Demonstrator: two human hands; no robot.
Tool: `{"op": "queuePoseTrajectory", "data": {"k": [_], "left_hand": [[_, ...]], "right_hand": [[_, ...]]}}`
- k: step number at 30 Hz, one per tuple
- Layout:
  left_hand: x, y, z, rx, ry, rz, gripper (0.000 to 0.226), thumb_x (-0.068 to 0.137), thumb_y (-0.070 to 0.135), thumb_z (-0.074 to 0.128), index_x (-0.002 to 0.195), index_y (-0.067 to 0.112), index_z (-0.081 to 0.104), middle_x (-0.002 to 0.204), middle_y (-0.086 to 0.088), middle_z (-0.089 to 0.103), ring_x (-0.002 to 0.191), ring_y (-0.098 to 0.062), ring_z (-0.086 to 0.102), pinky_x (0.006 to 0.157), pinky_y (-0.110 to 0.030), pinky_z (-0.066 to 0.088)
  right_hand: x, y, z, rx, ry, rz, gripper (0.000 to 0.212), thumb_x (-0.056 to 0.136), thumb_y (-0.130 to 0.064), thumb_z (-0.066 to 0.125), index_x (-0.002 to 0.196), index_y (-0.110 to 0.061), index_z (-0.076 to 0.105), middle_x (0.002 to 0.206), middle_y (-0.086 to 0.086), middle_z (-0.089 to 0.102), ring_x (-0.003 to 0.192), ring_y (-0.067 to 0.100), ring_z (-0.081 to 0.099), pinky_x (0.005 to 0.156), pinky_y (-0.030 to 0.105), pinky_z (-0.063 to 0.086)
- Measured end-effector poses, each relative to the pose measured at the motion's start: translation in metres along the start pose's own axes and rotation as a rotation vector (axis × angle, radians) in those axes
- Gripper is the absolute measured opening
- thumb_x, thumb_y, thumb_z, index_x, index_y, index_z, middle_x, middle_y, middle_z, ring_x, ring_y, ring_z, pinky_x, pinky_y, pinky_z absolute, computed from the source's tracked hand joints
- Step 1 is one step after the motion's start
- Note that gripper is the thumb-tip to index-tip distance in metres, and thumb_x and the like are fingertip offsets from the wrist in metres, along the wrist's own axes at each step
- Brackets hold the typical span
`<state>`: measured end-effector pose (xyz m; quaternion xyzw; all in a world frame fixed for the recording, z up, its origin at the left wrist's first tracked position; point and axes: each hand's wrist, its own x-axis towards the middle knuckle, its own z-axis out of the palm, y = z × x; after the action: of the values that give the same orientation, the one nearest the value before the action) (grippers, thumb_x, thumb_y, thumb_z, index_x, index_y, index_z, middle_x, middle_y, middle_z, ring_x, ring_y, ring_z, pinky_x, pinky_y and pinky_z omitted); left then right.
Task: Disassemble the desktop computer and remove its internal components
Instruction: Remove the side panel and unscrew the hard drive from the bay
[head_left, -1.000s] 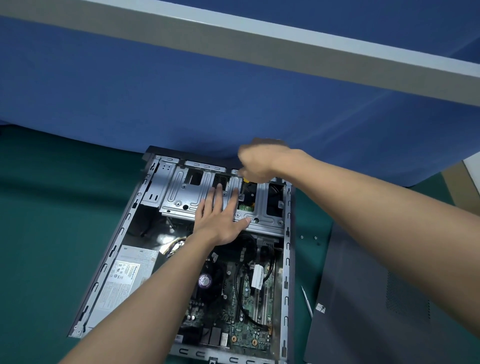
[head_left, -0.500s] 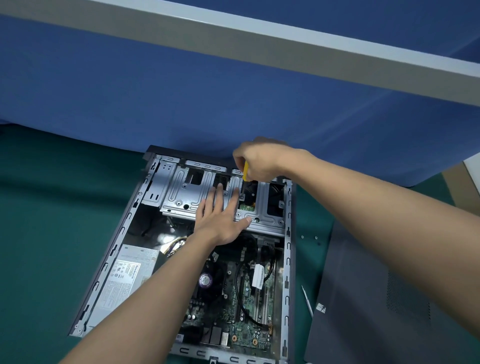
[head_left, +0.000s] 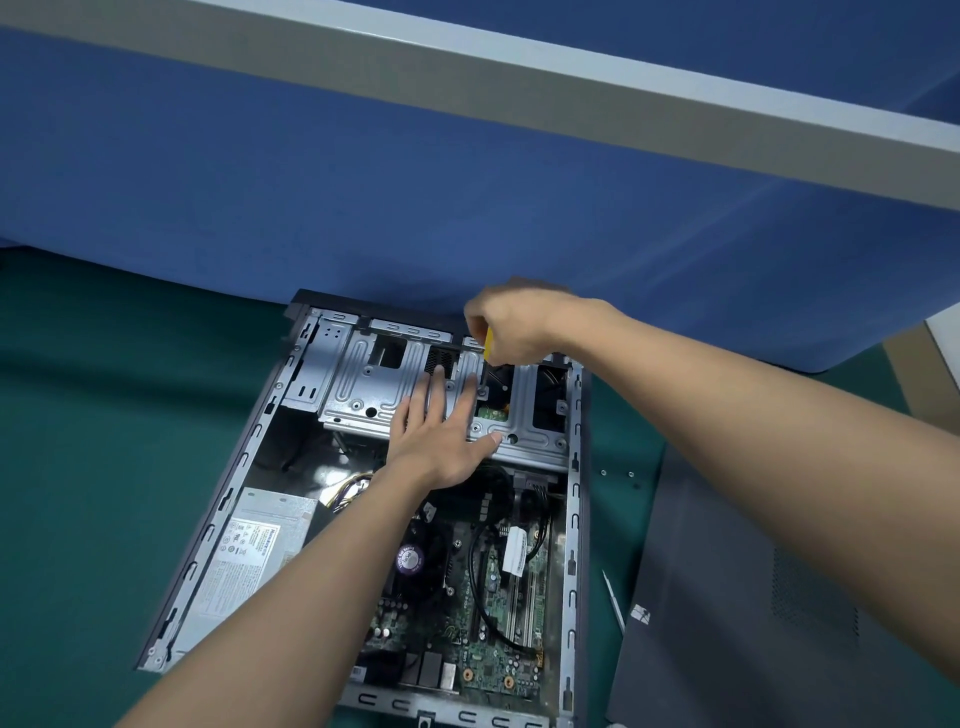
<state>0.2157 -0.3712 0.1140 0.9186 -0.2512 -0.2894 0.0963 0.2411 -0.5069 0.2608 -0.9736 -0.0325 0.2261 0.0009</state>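
Observation:
An open desktop case (head_left: 218, 519) lies flat on the green mat, its side panel off. A silver metal drive cage (head_left: 363, 395) spans its far end. My left hand (head_left: 441, 431) rests flat on the cage, fingers straight and spread. My right hand (head_left: 511, 325) grips a yellow-handled screwdriver (head_left: 488, 349) upright over the cage's far right part; most of the tool is hidden by my fist. Nearer me lie the motherboard (head_left: 498, 660), the CPU fan (head_left: 410, 558) and the silver power supply (head_left: 249, 561).
The removed dark grey side panel (head_left: 753, 613) lies right of the case. A thin white tool (head_left: 614, 603) and two small screws (head_left: 618, 474) sit on the green mat between them. A blue partition wall (head_left: 363, 182) stands just behind the case.
My right hand has shifted slightly left and down over the cage, showing the yellow handle. My left hand stays flat on the cage.

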Motion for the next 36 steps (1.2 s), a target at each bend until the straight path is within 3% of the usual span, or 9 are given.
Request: {"op": "queuePoseTrajectory", "data": {"k": [4,7,10,16,22,24,28,33,36], "left_hand": [[0.0003,-0.0004,0.0004,0.003,-0.002,-0.001,0.08,0.09,0.073,0.024,0.145,0.041,-0.024,0.151,-0.001,-0.038,0.137,-0.015,-0.038,0.113,-0.038,-0.018],[0.0002,-0.0004,0.0001,-0.005,-0.001,0.003,0.081,0.09,0.073,0.025,0.146,0.041,-0.024,0.152,0.0,-0.037,0.137,-0.015,-0.038,0.113,-0.038,-0.017],[0.0,-0.0007,0.0006,0.0,-0.004,0.001,0.081,0.09,0.073,0.025,0.146,0.041,-0.024,0.152,-0.001,-0.037,0.137,-0.015,-0.038,0.113,-0.038,-0.017],[0.0007,-0.0002,0.0002,0.005,-0.006,0.001,0.08,0.09,0.074,0.023,0.145,0.041,-0.025,0.151,0.0,-0.039,0.136,-0.016,-0.039,0.113,-0.038,-0.018],[-0.0002,0.0006,-0.0001,-0.002,0.001,0.002,0.08,0.09,0.073,0.025,0.145,0.041,-0.024,0.152,0.0,-0.038,0.137,-0.015,-0.039,0.113,-0.038,-0.018],[-0.0014,0.0005,-0.0005,-0.005,-0.001,0.001,0.08,0.09,0.072,0.025,0.146,0.041,-0.024,0.152,0.0,-0.037,0.137,-0.015,-0.038,0.113,-0.038,-0.017],[-0.0027,0.0014,-0.0019,0.0,-0.003,-0.004,0.08,0.091,0.072,0.026,0.146,0.04,-0.023,0.152,-0.001,-0.037,0.137,-0.016,-0.038,0.113,-0.038,-0.017],[-0.004,0.0016,-0.0022,-0.005,-0.009,0.001,0.08,0.092,0.071,0.026,0.146,0.04,-0.024,0.152,-0.001,-0.038,0.137,-0.017,-0.038,0.113,-0.038,-0.017],[-0.0042,0.0014,-0.0027,-0.003,-0.009,0.0,0.079,0.092,0.071,0.025,0.146,0.04,-0.024,0.152,-0.001,-0.038,0.137,-0.017,-0.038,0.113,-0.038,-0.017]], "right_hand": [[0.0014,0.0025,0.005,-0.034,0.066,0.086,0.05,0.096,-0.054,0.038,0.062,-0.017,0.041,0.065,-0.002,0.045,0.058,0.017,0.045,0.059,0.028,0.034],[0.0013,0.0028,0.0041,-0.036,0.076,0.072,0.037,0.093,-0.037,0.05,0.064,-0.015,0.043,0.066,0.0,0.047,0.065,0.025,0.05,0.058,0.026,0.037],[0.0014,0.0036,0.0024,0.03,0.026,0.036,0.011,0.086,-0.022,0.056,0.089,-0.013,0.061,0.086,0.006,0.063,0.081,0.029,0.059,0.063,0.029,0.049],[0.0038,0.0032,0.0027,-0.003,0.047,0.123,0.049,0.096,-0.054,0.035,0.064,-0.018,0.041,0.068,-0.003,0.047,0.059,0.015,0.044,0.061,0.029,0.037],[0.0016,0.0013,0.0002,0.017,0.053,0.023,0.007,0.083,-0.015,0.055,0.079,-0.012,0.06,0.078,0.007,0.062,0.074,0.028,0.058,0.057,0.027,0.047],[0.0016,0.0019,0.0015,0.053,0.018,0.009,0.012,0.087,-0.022,0.055,0.09,-0.013,0.063,0.088,0.006,0.065,0.082,0.027,0.059,0.062,0.029,0.047],[0.0022,0.0033,0.0056,-0.011,0.132,0.12,0.05,0.094,-0.057,0.038,0.063,-0.018,0.04,0.064,-0.002,0.046,0.057,0.017,0.045,0.056,0.027,0.035],[0.0003,0.002,0.003,0.008,0.073,0.071,0.01,0.083,-0.018,0.05,0.077,-0.012,0.055,0.071,0.003,0.053,0.063,0.023,0.052,0.05,0.021,0.033],[0.0008,0.003,0.0022,0.028,0.024,0.075,0.019,0.089,-0.029,0.049,0.079,-0.013,0.052,0.073,0.003,0.053,0.063,0.02,0.05,0.05,0.024,0.034]]}}
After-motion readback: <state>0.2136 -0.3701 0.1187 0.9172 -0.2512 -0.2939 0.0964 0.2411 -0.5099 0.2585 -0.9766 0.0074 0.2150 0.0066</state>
